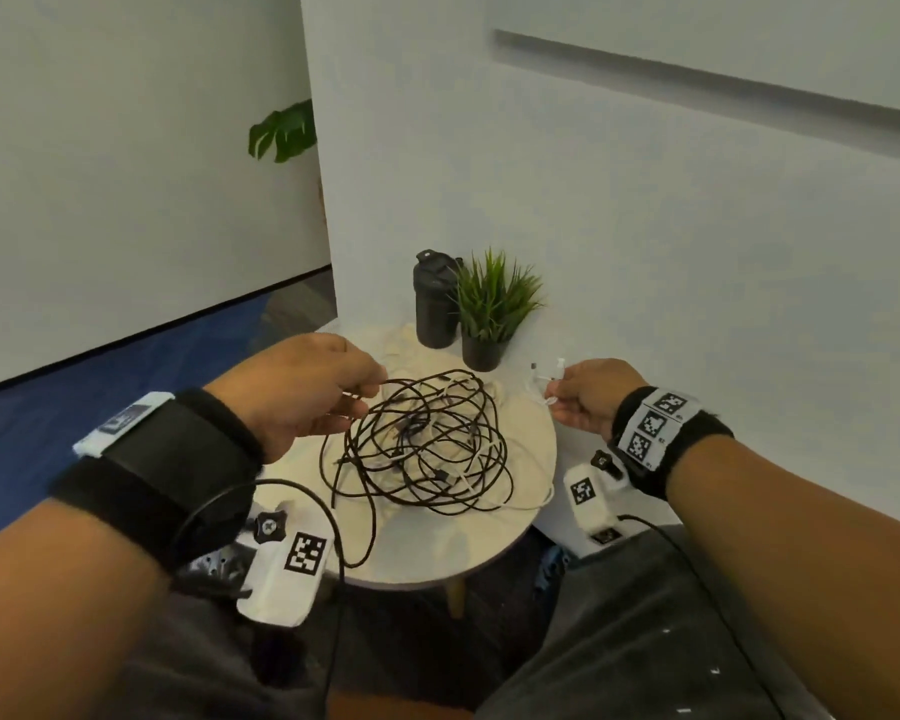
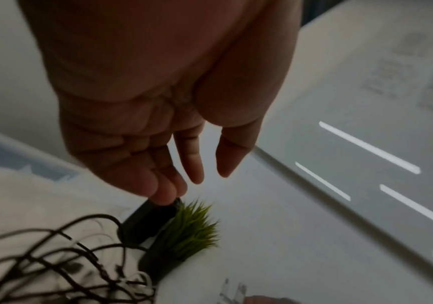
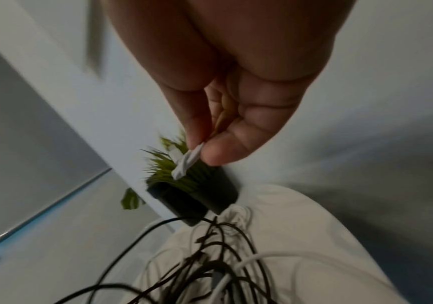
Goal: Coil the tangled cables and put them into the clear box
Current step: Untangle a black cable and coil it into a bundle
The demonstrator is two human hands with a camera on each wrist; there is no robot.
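A tangle of black and white cables [image 1: 427, 444] lies in a loose heap on the round white table [image 1: 427, 553]. My left hand [image 1: 354, 402] hovers over the heap's left edge. In the left wrist view this hand [image 2: 199, 185] has its fingers straight and holds nothing, with the cables [image 2: 54, 267] below it. My right hand [image 1: 554, 389] is off the heap's right side and pinches the end of a white cable [image 1: 541, 379]. In the right wrist view, thumb and forefinger [image 3: 199, 152] squeeze that white end [image 3: 184, 166]. I cannot make out a clear box.
A black bottle [image 1: 435, 304] and a small potted grass plant [image 1: 489, 314] stand at the table's far edge against a white wall. Blue floor lies to the left. My knees in dark trousers sit under the table's near edge.
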